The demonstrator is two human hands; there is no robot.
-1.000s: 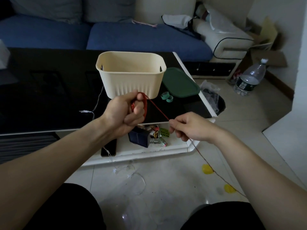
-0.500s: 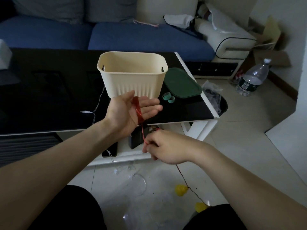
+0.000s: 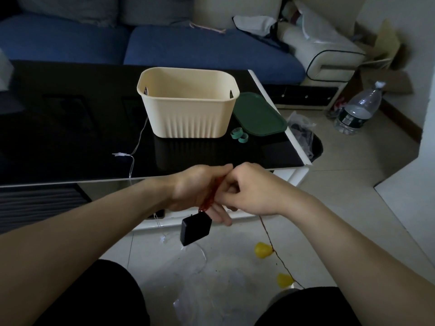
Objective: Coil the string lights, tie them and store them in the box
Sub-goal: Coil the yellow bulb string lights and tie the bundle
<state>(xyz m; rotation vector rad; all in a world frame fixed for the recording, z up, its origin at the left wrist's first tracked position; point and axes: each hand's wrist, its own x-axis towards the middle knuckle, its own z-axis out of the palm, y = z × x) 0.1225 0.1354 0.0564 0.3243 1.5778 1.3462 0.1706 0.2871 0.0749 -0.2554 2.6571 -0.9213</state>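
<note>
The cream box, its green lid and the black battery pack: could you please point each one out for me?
cream box (image 3: 188,118): head view, on its ribbed front wall.
green lid (image 3: 259,114): head view, on its flat top, right of the box.
black battery pack (image 3: 195,228): head view, on its dark face, hanging below the hands.

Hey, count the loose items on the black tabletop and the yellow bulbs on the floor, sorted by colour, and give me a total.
Cream: 1, the ribbed cream plastic box
Dark green: 1, the flat dark green lid
Teal green: 2, the small teal tape rings
Yellow: 2, the yellow bulbs on the red wire
Total: 6
</note>
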